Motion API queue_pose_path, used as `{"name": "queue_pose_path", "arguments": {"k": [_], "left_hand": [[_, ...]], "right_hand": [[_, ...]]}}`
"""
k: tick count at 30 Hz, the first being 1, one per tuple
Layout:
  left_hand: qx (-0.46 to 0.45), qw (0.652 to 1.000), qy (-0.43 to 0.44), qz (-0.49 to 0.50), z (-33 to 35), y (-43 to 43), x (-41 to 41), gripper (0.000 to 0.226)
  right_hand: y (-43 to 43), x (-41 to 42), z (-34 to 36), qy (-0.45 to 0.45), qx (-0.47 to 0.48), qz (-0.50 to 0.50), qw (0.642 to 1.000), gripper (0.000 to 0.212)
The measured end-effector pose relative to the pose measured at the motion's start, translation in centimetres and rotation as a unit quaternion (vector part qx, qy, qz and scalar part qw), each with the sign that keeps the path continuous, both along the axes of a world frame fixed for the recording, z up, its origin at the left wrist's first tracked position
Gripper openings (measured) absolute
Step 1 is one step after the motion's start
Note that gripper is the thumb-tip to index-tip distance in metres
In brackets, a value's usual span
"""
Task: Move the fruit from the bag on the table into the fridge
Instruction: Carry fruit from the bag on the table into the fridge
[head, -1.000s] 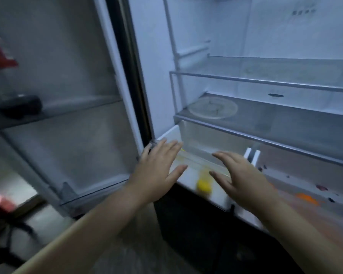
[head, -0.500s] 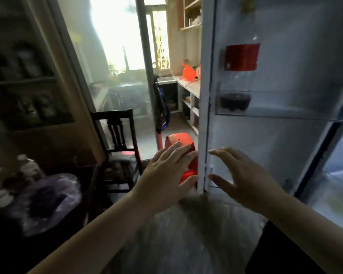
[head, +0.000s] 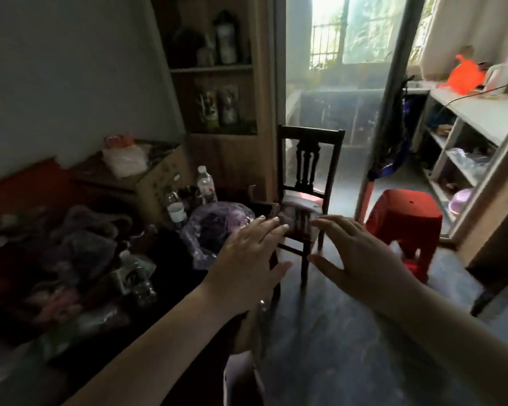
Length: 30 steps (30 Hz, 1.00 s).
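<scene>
Obs.: we face the table [head: 170,276]; the fridge is out of view, so we cannot count what is stored there.

Left hand [head: 247,259]: fingers straight and spread, holding nothing, hovering over the table's right edge.

Right hand [head: 361,253]: likewise released and empty, out past that edge, in front of the chair [head: 308,186].

Task item: the purple plastic bag [head: 211,221] sits at the table's far right corner, just beyond the left fingertips and beside the water bottles [head: 205,183]. Its mouth gapes and something dark lies inside; we cannot tell whether that is fruit, or how much.

Judgement: we are mid-task, on a fetch leg. No fruit is in hand. Left to do: reach into the bag, take the fruit, and carry it to the fridge.
</scene>
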State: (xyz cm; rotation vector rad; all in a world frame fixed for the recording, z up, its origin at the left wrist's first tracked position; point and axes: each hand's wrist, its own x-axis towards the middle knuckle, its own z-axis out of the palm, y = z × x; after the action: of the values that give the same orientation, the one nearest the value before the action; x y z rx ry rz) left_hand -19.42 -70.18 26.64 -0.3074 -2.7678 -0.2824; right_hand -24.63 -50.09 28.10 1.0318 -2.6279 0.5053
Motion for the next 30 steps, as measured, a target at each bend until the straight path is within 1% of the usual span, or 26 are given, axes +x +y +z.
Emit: {"name": "queue_pose_path", "arguments": {"k": [7, 11, 16, 20, 23, 30], "left_hand": [[0.031, 0.994, -0.041, 0.098, -5.1, -4.9, -1.7, 0.066], [0.05, 0.985, -0.057, 0.158, -7.6, -5.7, -3.7, 0.064], [0.072, 0.966, -0.076, 0.238, -10.3, -5.7, -7.2, 0.068], [0.107, 0.946, -0.085, 0.294, -11.5, -4.9, -9.9, 0.07], [0.118, 0.935, -0.086, 0.324, -12.0, -4.5, -11.5, 0.06], [0.118, 0.916, -0.104, 0.369, -13.9, -5.1, -13.5, 0.057]], "right_hand": [[-5.2, -5.6, -4.1, -0.041, 0.003, 0.103, 0.994, 0.054], [-6.3, -10.2, -6.4, -0.07, -0.01, 0.15, 0.986, 0.05], [-6.7, -16.0, -8.5, -0.088, -0.008, 0.201, 0.976, 0.05], [-7.2, -20.0, -10.2, -0.115, -0.012, 0.221, 0.968, 0.049], [-8.3, -22.5, -11.5, -0.124, -0.004, 0.239, 0.963, 0.048], [-11.4, -24.9, -13.8, -0.149, 0.009, 0.277, 0.949, 0.049]]}}
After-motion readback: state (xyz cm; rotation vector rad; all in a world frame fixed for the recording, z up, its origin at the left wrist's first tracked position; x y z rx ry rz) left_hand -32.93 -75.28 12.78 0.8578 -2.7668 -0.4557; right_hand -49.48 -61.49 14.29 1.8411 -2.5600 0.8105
